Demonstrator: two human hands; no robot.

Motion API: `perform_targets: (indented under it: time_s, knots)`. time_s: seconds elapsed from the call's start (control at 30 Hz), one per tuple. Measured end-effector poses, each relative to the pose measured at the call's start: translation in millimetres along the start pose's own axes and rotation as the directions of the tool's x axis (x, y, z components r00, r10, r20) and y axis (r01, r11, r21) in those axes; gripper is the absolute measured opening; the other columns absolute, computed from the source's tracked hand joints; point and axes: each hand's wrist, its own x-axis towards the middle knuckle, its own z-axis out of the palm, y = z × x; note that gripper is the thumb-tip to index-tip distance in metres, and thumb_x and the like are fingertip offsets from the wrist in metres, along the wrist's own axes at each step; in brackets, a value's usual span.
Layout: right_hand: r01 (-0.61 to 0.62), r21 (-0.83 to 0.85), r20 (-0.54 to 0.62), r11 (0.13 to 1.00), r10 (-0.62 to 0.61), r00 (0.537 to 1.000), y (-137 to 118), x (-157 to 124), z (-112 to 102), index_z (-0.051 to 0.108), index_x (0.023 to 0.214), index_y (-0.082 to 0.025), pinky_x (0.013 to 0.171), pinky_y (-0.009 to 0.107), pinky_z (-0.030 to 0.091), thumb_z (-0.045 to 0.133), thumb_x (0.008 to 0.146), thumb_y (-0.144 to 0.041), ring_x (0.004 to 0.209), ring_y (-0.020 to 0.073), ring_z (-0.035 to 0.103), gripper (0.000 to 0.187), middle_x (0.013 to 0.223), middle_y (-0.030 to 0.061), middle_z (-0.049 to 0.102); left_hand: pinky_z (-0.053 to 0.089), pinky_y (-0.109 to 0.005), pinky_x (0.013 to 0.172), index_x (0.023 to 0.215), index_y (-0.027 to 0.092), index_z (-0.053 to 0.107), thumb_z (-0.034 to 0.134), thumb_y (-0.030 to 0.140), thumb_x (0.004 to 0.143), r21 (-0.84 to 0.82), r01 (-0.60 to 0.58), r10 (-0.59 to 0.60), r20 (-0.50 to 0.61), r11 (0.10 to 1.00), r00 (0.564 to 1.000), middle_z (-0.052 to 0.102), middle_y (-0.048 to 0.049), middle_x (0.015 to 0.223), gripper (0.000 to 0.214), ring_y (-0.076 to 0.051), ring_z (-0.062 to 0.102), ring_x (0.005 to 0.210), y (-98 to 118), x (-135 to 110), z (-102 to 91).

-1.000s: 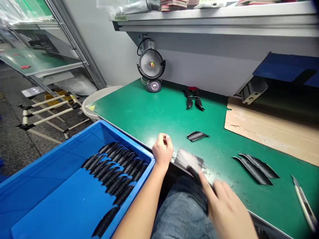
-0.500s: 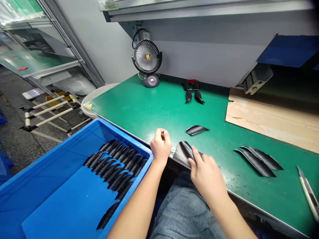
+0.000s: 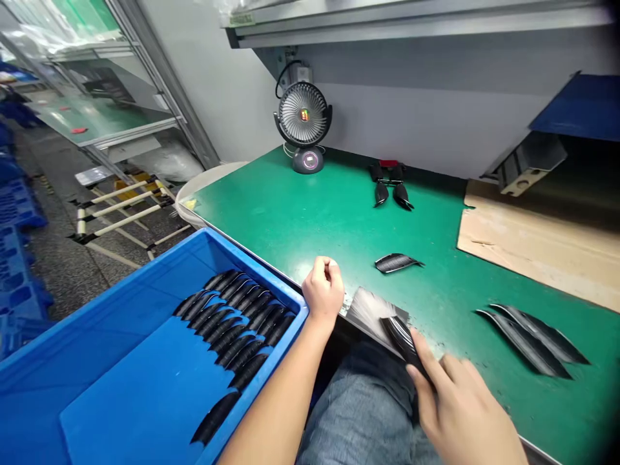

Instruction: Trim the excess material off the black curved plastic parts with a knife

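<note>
My right hand [image 3: 460, 394] grips a glossy black curved piece [image 3: 403, 337] between thumb and fingers. The piece's far end lies over a grey flat sheet [image 3: 371, 312] at the table's front edge. My left hand [image 3: 323, 287] rests as a fist at the table edge, just left of the sheet, with nothing visible in its curled fingers. A similar loose curved black piece [image 3: 396, 262] lies on the table beyond the sheet. To the right, two longer black curved pieces [image 3: 533, 339] lie side by side.
A blue bin [image 3: 145, 278] at the left holds rows of black curved pieces [image 3: 232, 326]. On the green table [image 3: 271, 213] stand a small fan [image 3: 304, 123] and, farther right, a group of black parts [image 3: 391, 184]. Cardboard [image 3: 523, 239] lies at the right, under a shelf [image 3: 411, 29].
My right hand has drawn the black piece toward me and to the right, uncovering more of the grey sheet. My left fist stays at the table edge. The camera view has shifted left.
</note>
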Motion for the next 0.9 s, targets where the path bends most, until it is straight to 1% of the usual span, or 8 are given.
perform_targets:
  time_s: [0.17, 0.3, 0.4, 0.5, 0.6, 0.7, 0.77, 0.9]
  knots:
    - [0.040, -0.051, 0.079, 0.998, -0.036, 0.996, -3.7, 7.8, -3.1, 0.043, 0.138, -0.021, 0.061, 0.033, 0.035, 0.044, 0.091, -0.021, 0.074, 0.0241, 0.043, 0.046, 0.079, 0.0062, 0.046, 0.033, -0.023, 0.058, 0.078, 0.021, 0.054, 0.043, 0.027, 0.090, -0.004, 0.000, 0.000, 0.001, 1.000, 1.000, 0.055, 0.0032, 0.061, 0.017, -0.013, 0.053, 0.058, -0.4, 0.1, 1.3]
    - [0.125, -0.108, 0.033, 0.986, -0.122, 0.992, -2.5, 1.1, -9.8, 0.039, 0.141, -0.018, 0.061, 0.035, 0.033, 0.041, 0.086, -0.012, 0.068, 0.0238, 0.040, 0.055, 0.073, 0.0048, 0.041, 0.033, -0.023, 0.058, 0.078, 0.021, 0.053, 0.044, 0.027, 0.090, -0.017, -0.002, 0.002, -0.002, 1.000, 1.000, 0.055, 0.0033, 0.061, 0.016, -0.013, 0.052, 0.058, -0.9, 0.0, 1.5]
    - [0.104, -0.098, 0.078, 0.990, -0.096, 0.992, -7.7, 4.8, -8.1, 0.045, 0.137, -0.020, 0.060, 0.034, 0.033, 0.045, 0.081, -0.006, 0.073, 0.0246, 0.043, 0.058, 0.077, 0.0063, 0.044, 0.033, -0.023, 0.059, 0.077, 0.021, 0.052, 0.043, 0.028, 0.091, -0.023, -0.005, 0.005, -0.012, 1.000, 1.000, 0.053, 0.0035, 0.060, 0.018, -0.013, 0.051, 0.058, -0.5, -0.2, 1.4]
    - [0.076, -0.057, 0.088, 0.995, -0.071, 0.994, -8.4, 8.6, -5.3, 0.046, 0.135, -0.020, 0.059, 0.032, 0.034, 0.047, 0.087, -0.015, 0.071, 0.0222, 0.045, 0.049, 0.077, 0.0048, 0.045, 0.032, -0.023, 0.058, 0.077, 0.021, 0.053, 0.044, 0.026, 0.089, -0.026, -0.008, 0.007, -0.012, 1.000, 1.000, 0.054, 0.0034, 0.061, 0.016, -0.013, 0.051, 0.057, -0.3, 0.2, 1.7]
    - [0.030, -0.024, 0.069, 0.999, -0.028, 0.997, -3.0, 9.9, -4.4, 0.045, 0.135, -0.020, 0.055, 0.031, 0.034, 0.041, 0.093, -0.029, 0.065, 0.0206, 0.045, 0.043, 0.071, 0.0024, 0.044, 0.032, -0.023, 0.058, 0.077, 0.021, 0.053, 0.044, 0.026, 0.089, -0.027, -0.008, 0.008, -0.013, 1.000, 1.000, 0.054, 0.0033, 0.060, 0.016, -0.013, 0.051, 0.057, -0.4, 0.6, 2.1]
    - [-0.036, -0.011, 0.141, 0.999, 0.037, 0.989, -0.9, 17.3, -3.3, 0.047, 0.133, -0.024, 0.056, 0.030, 0.035, 0.042, 0.094, -0.030, 0.072, 0.0224, 0.049, 0.040, 0.076, 0.0041, 0.049, 0.032, -0.023, 0.059, 0.077, 0.021, 0.052, 0.042, 0.027, 0.090, -0.022, -0.009, 0.009, -0.008, 1.000, 1.000, 0.054, 0.0034, 0.060, 0.017, -0.013, 0.051, 0.058, -0.1, 0.8, 2.1]
    - [-0.041, -0.003, 0.167, 0.999, 0.041, 0.985, -0.4, 19.2, -3.7, 0.047, 0.132, -0.026, 0.055, 0.030, 0.035, 0.043, 0.093, -0.030, 0.072, 0.0220, 0.051, 0.040, 0.076, 0.0039, 0.051, 0.032, -0.023, 0.058, 0.077, 0.021, 0.053, 0.043, 0.027, 0.090, -0.015, -0.008, 0.008, -0.002, 1.000, 1.000, 0.055, 0.0035, 0.061, 0.017, -0.013, 0.051, 0.057, 0.0, 0.8, 1.8]
    - [-0.043, -0.005, 0.101, 0.999, 0.043, 0.994, 1.6, 10.9, -5.3, 0.045, 0.134, -0.024, 0.053, 0.030, 0.034, 0.036, 0.096, -0.034, 0.065, 0.0207, 0.049, 0.041, 0.070, 0.0021, 0.047, 0.032, -0.023, 0.058, 0.078, 0.021, 0.054, 0.044, 0.026, 0.089, -0.006, -0.004, 0.004, 0.001, 1.000, 1.000, 0.056, 0.0034, 0.061, 0.015, -0.013, 0.052, 0.057, -1.7, 0.7, 1.7]
